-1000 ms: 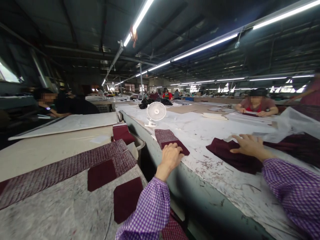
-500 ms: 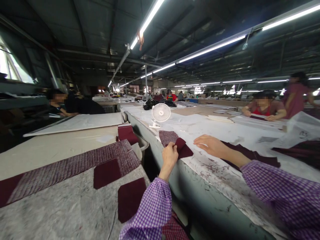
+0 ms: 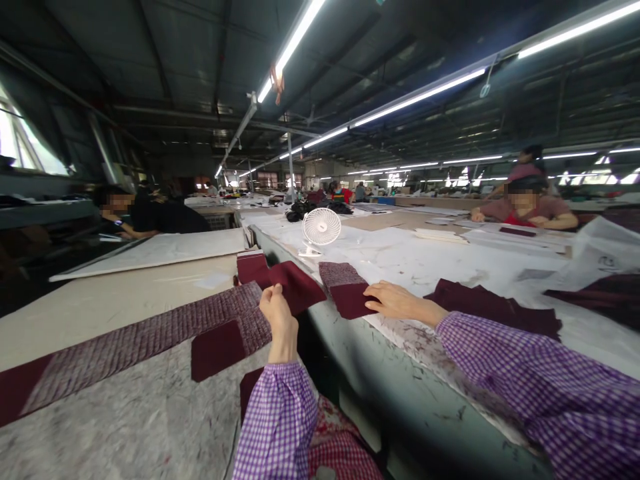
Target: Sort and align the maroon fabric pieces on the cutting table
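The left hand (image 3: 279,312) pinches a loose maroon fabric piece (image 3: 299,288); the right hand (image 3: 397,301), fingers loosely extended, touches a flat maroon fabric panel (image 3: 349,303). Beyond both stands a round white plastic fan (image 3: 321,228).

Counted on inspection: two bare hands (image 3: 279,312) (image 3: 397,301), two checked sleeves (image 3: 277,420) (image 3: 525,380), one held cloth piece (image 3: 299,290), one long ribbed strip of cloth (image 3: 145,352), one white fan (image 3: 321,227), two near counters (image 3: 125,413) (image 3: 400,250)
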`<state>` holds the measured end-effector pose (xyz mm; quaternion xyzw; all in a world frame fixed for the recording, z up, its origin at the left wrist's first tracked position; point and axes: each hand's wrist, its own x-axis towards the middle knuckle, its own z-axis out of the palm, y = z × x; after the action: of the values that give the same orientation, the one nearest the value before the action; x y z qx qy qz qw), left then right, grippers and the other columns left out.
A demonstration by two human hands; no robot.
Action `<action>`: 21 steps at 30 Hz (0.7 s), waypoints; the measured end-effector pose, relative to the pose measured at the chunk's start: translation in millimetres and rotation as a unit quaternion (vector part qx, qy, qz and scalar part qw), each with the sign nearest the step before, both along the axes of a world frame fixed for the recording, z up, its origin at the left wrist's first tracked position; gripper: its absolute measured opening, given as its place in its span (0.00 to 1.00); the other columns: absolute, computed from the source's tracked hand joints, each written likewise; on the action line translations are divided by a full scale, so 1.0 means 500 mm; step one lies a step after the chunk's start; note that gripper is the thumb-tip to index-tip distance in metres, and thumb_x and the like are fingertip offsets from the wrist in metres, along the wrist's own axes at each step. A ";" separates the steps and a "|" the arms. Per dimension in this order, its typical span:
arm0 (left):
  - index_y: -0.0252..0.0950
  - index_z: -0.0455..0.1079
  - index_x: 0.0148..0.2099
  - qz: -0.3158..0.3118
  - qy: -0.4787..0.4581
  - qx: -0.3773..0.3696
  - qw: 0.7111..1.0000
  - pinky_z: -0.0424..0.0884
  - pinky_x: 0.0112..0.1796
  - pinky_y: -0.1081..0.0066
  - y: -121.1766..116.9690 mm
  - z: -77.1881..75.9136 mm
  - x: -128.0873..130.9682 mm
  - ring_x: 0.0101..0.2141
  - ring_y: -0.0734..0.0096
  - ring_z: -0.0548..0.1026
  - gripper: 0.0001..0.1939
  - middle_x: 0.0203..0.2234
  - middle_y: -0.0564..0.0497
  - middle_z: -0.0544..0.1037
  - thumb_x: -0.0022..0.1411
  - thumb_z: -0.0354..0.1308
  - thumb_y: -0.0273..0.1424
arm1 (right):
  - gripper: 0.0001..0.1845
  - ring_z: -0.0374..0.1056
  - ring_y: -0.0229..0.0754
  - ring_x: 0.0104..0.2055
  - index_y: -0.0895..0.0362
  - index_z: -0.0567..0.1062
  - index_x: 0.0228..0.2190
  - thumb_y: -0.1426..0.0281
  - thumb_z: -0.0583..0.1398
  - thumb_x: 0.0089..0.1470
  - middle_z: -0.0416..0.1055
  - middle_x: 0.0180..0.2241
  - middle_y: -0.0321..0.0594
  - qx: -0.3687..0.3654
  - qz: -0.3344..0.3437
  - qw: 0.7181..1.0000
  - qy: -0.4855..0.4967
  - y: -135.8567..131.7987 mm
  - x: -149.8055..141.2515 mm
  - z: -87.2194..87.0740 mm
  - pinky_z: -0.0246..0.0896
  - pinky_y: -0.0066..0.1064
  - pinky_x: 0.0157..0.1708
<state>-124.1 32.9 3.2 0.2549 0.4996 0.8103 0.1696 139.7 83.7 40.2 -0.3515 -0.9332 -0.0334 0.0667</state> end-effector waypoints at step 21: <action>0.36 0.73 0.46 -0.329 0.508 -0.106 0.789 0.66 0.45 0.67 -0.096 0.040 0.264 0.43 0.63 0.71 0.14 0.40 0.48 0.77 0.64 0.51 0.36 | 0.40 0.62 0.34 0.24 0.60 0.60 0.55 0.64 0.66 0.42 0.67 0.26 0.32 -0.430 -0.118 0.838 0.314 -0.083 0.189 0.003 0.58 0.28 0.25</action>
<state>7.8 -15.2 23.4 0.7589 0.4824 0.4015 0.1734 234.0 42.4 41.7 -0.4436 -0.7344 0.4755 0.1941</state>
